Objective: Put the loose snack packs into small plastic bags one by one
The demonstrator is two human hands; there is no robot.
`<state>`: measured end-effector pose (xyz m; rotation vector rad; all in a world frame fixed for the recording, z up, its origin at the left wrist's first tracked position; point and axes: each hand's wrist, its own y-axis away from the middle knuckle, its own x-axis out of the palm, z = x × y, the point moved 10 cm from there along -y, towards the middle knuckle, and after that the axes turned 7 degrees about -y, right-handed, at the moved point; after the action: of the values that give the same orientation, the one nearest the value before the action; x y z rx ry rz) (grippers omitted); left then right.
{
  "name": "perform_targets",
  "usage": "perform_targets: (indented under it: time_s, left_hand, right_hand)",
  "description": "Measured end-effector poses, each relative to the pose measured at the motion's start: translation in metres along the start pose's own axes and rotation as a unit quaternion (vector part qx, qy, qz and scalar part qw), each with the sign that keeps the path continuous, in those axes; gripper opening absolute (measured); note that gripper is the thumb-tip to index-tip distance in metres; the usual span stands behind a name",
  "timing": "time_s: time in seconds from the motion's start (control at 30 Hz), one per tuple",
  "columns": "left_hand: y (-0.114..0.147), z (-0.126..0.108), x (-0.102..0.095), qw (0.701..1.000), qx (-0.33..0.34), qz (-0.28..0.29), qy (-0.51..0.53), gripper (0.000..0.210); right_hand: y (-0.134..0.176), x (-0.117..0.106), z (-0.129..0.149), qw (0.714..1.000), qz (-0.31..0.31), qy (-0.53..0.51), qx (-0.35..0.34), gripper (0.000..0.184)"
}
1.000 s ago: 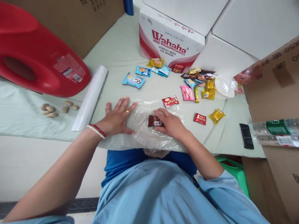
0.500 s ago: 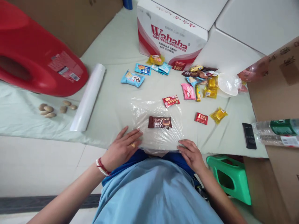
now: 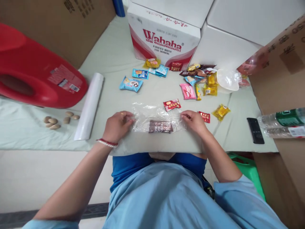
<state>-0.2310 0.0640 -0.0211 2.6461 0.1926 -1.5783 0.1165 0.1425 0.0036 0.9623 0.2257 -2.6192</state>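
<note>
Clear plastic film (image 3: 140, 116) lies on the cloth-covered table, partly drawn over a dark brown cocoa snack packet (image 3: 160, 126). My left hand (image 3: 119, 124) pinches the film's left side, its fingers closed. On the right side, my right hand (image 3: 192, 121) pinches the film between thumb and fingers. A red snack packet (image 3: 172, 104) sits just beyond the film's far side. Close behind my right hand is a smaller red packet (image 3: 205, 117), with a yellow-wrapped snack (image 3: 221, 112) to its right.
A film roll (image 3: 90, 106), several brown stone-like lumps (image 3: 52, 122) and a big red jug (image 3: 43, 73) stand left. Behind are blue snack packets (image 3: 131, 84), a Wahaha box (image 3: 164, 39) and a snack pile. Right: a white bowl (image 3: 226, 80), black phone-like object (image 3: 255, 130) and bottles (image 3: 286, 117).
Both hands have moved from the table's near edge away from me, bringing the film's near edge over the cocoa packet. My fingers have gone from lying on the film to pinching it.
</note>
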Motion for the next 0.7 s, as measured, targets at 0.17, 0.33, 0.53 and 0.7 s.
perform_targets:
  time_s: [0.17,0.33,0.53,0.7]
  left_hand:
    - [0.009,-0.008,-0.038,0.972,-0.009,-0.217,-0.091,0.04]
    - [0.08,-0.105,-0.059,0.911,0.225,-0.345,-0.038,0.033]
    - [0.069,-0.167,0.035,0.933,0.333,-0.092,-0.098,0.037]
    - [0.05,-0.134,0.057,0.95,0.289,-0.052,-0.109,0.032]
  right_hand:
    - [-0.043,0.0,0.023,0.988,0.02,0.132,-0.082,0.039]
    - [-0.067,0.036,0.033,0.961,0.144,0.209,-0.113,0.064]
    - [-0.079,0.027,0.009,0.93,0.119,0.347,-0.014,0.04]
    - [-0.073,-0.035,-0.029,0.906,0.051,0.413,0.079,0.042]
